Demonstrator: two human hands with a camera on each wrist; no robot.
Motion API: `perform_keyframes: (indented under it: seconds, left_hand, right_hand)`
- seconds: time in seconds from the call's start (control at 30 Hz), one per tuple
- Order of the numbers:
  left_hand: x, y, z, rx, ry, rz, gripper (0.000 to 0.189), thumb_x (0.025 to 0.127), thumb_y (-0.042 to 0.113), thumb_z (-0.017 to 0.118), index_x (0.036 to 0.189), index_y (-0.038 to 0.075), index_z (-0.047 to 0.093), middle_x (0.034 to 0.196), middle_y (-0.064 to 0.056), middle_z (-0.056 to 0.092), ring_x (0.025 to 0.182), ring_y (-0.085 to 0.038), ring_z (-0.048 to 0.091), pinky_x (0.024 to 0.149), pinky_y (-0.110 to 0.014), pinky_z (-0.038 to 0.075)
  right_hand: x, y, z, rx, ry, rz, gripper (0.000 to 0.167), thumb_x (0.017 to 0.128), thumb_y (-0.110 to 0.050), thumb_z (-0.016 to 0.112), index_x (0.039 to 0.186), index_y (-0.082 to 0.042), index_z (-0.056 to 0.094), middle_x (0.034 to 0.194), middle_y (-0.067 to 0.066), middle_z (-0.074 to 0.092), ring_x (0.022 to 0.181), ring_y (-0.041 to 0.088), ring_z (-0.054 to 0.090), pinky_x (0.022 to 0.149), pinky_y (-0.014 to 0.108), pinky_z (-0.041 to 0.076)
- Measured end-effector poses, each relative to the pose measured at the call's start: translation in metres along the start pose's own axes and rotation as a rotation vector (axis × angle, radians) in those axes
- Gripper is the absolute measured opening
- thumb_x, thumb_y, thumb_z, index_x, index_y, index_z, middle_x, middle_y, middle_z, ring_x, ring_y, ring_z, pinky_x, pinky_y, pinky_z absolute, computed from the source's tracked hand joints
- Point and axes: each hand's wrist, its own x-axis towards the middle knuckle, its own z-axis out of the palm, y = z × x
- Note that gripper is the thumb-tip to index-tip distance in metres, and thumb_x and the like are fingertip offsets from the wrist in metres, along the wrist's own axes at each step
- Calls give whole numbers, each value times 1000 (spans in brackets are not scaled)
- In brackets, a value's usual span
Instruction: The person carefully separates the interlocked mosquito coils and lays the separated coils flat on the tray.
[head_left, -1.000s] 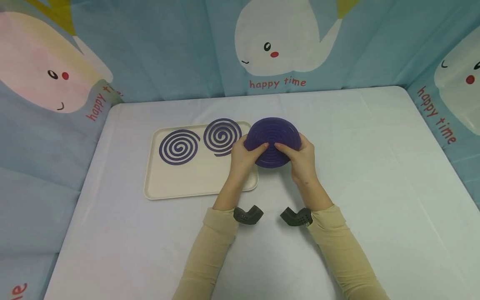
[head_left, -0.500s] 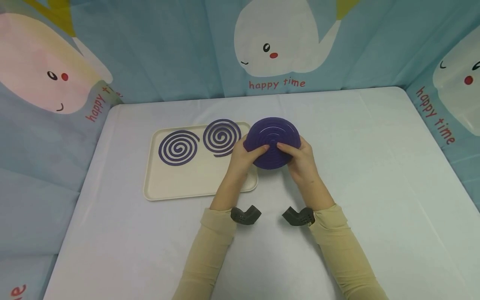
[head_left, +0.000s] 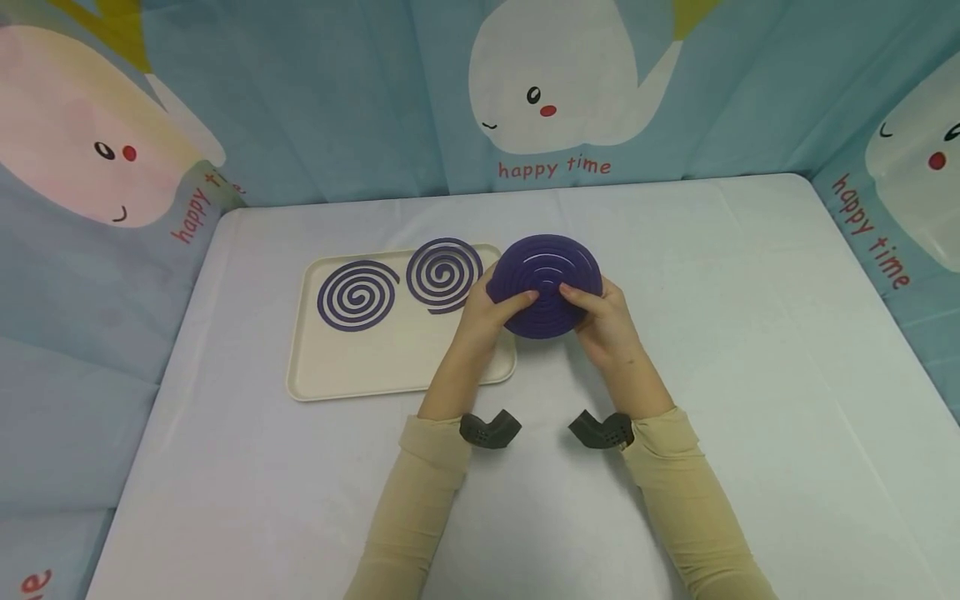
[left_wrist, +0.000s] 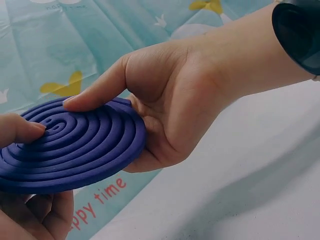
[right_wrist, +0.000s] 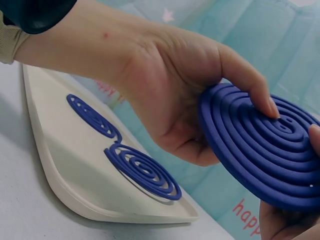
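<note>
A tightly wound, round purple-blue mosquito coil (head_left: 546, 258) is held above the table between both hands; it looks like an interlocked pair. My left hand (head_left: 480, 317) grips its left edge, thumb on the upper face near the centre, fingers beneath. On the opposite edge, my right hand (head_left: 606, 321) grips in the same way. In the left wrist view the right hand (left_wrist: 167, 95) shows most fully; the right wrist view shows the left hand (right_wrist: 165, 95). Most underside fingers are hidden by the coil. Two separate open spiral coils, one left (head_left: 358, 296) and one right (head_left: 444, 273), lie on the tray.
A shallow cream tray (head_left: 375, 367) sits on the white-covered table (head_left: 750, 375), left of the hands; the left forearm overlaps its right end. Blue curtains (head_left: 360, 108) with printed whales stand behind and beside the table. Dark devices (head_left: 491, 430) are strapped to both wrists.
My right thumb has slid slightly right, away from the coil's centre. The coil's upper face catches more light, and the wrists stand slightly farther apart. The tray and its two coils stay put.
</note>
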Motion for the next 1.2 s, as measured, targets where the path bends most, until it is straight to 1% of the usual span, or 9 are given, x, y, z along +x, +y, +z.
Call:
perform_keyframes:
  seconds: [0.1, 0.23, 0.37, 0.53, 0.7, 0.77, 0.97, 1.1, 1.2]
  left_hand:
    - [0, 0, 1, -23, 4, 0, 63, 78, -5, 65, 137, -3, 43, 133, -19, 51, 122, -27, 48, 104, -30, 38]
    - [0, 0, 1, -33, 20, -5, 62, 79, -5, 65, 137, -3, 43, 132, -20, 51, 122, -28, 48, 103, -29, 39]
    - [0, 0, 2, -40, 40, -14, 63, 78, -5, 65, 136, -3, 42, 132, -20, 51, 122, -28, 48, 103, -29, 38]
    - [1, 0, 1, -46, 40, -33, 63, 77, -6, 65, 136, -4, 43, 131, -21, 51, 121, -29, 49, 103, -29, 39]
    - [0, 1, 0, -53, 35, -62, 62, 77, -6, 65, 135, -4, 43, 131, -21, 52, 122, -28, 49, 104, -29, 37]
    - [0, 2, 0, -46, 36, -68, 62, 77, -5, 65, 135, -5, 44, 131, -21, 52, 122, -28, 48, 104, -29, 37]
    - [-1, 3, 0, -46, 17, -64, 61, 77, -6, 64, 134, -6, 43, 131, -22, 51, 122, -29, 48, 105, -30, 37]
    - [-1, 3, -1, -48, 18, -71, 62, 77, -5, 64, 136, -5, 42, 132, -21, 50, 122, -28, 47, 105, -30, 36]
    - [-1, 2, -1, -67, 15, -68, 62, 77, -6, 63, 135, -6, 42, 131, -22, 50, 122, -28, 48, 104, -30, 37]
  right_hand:
    - [0, -1, -1, -9, -7, 2, 26, 87, 10, 51, 95, -10, 67, 94, 1, 68, 85, 12, 64, 79, 25, 51]
    - [0, -4, -3, -14, -37, 6, 23, 89, 6, 52, 96, -9, 67, 95, 2, 67, 87, 13, 63, 80, 25, 51]
    - [0, -8, -7, 1, -62, -8, 18, 91, 2, 53, 91, -7, 68, 91, 2, 66, 82, 13, 61, 75, 24, 50]
    - [1, -14, -10, -18, -60, -28, 11, 86, 0, 62, 83, -7, 70, 80, 1, 65, 71, 11, 60, 67, 22, 50]
    - [3, -15, -13, -34, -60, -5, 3, 83, -3, 70, 81, -6, 69, 75, 1, 65, 67, 11, 61, 64, 22, 50]
    - [3, -15, -13, -29, -53, 7, 4, 81, -5, 72, 79, -6, 68, 74, 1, 65, 66, 11, 60, 62, 22, 50]
    - [4, -14, -14, -13, -49, 39, 4, 81, -3, 72, 79, -6, 69, 75, 2, 64, 67, 11, 59, 60, 22, 49]
    - [4, -15, -14, -31, -61, 40, 4, 81, -5, 73, 79, -7, 70, 76, 2, 65, 66, 11, 59, 59, 22, 49]
    - [4, -16, -14, -22, -71, 47, 4, 79, -7, 74, 79, -6, 70, 75, 2, 65, 66, 12, 60, 59, 23, 49]
